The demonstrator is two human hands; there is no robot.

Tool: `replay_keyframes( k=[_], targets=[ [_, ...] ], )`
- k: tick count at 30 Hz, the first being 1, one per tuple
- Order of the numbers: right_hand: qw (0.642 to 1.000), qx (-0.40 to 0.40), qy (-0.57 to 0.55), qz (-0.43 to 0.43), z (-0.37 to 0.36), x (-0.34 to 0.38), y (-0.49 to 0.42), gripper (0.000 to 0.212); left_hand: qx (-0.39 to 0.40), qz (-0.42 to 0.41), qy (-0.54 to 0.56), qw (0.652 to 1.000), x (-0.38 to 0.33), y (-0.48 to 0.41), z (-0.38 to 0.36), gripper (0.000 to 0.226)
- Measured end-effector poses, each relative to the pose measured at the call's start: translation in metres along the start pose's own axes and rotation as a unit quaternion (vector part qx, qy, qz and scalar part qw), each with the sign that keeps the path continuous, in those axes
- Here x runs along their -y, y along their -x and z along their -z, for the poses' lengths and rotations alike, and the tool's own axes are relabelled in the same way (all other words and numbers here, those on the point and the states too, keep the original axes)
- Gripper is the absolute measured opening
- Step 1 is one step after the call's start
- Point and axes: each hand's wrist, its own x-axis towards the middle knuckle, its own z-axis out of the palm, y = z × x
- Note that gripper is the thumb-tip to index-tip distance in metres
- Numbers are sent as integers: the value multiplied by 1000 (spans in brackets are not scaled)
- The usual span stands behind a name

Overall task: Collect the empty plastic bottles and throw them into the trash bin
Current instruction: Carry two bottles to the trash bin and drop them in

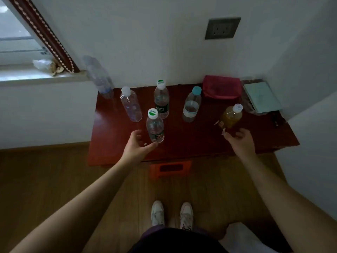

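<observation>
Several plastic bottles stand on a dark red table (191, 143). Nearest is a clear bottle with a green-and-white cap (155, 126); my left hand (138, 145) is open, fingers curled close around its base. A second green-capped bottle (161, 99) stands behind it, a white-capped clear bottle (130, 105) to the left, a tall clear bottle (99, 77) at the back left corner. A blue-capped bottle (191, 105) stands mid-table. My right hand (238, 138) is open just below an amber bottle (230, 116) with a white cap. No trash bin is in view.
A red pouch (221, 87) and a pale green booklet (261, 96) lie at the table's back right. An orange stool (170, 168) sits under the front edge. White walls close in behind and right; a window sill (40, 75) is left. My shoes (171, 213) stand on wood floor.
</observation>
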Motion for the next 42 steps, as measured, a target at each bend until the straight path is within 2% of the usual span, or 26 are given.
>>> replay_keyframes(
  k=[5,8,14,19,22,27,31,35,38,42],
  targets=[
    [999,-14,-26,28,-7,15,-36,88,-53,0,9,999,-9,-14,-37,91],
    [998,-13,-21,49,-14,13,-51,81,-82,-8,11,997,-10,-25,-49,76],
    [997,-15,7,72,-20,11,-60,69,-111,-7,21,994,-9,-43,-51,63],
    [993,34,19,113,-16,16,-25,62,-105,-29,66,992,-16,-33,-42,57],
    [987,82,36,135,-19,21,9,68,-94,-45,78,992,-10,-6,-24,57],
    [964,179,49,188,-37,12,61,70,-86,-4,101,991,33,65,8,67],
    [923,308,56,223,-81,15,106,62,-201,80,99,971,87,146,35,57],
    [860,434,100,249,-134,14,154,60,-326,156,102,927,139,247,48,56],
    [802,508,140,281,-171,16,192,60,-415,222,125,873,173,322,40,58],
    [724,586,168,322,-221,26,250,59,-531,287,173,778,204,405,32,53]
  ],
)
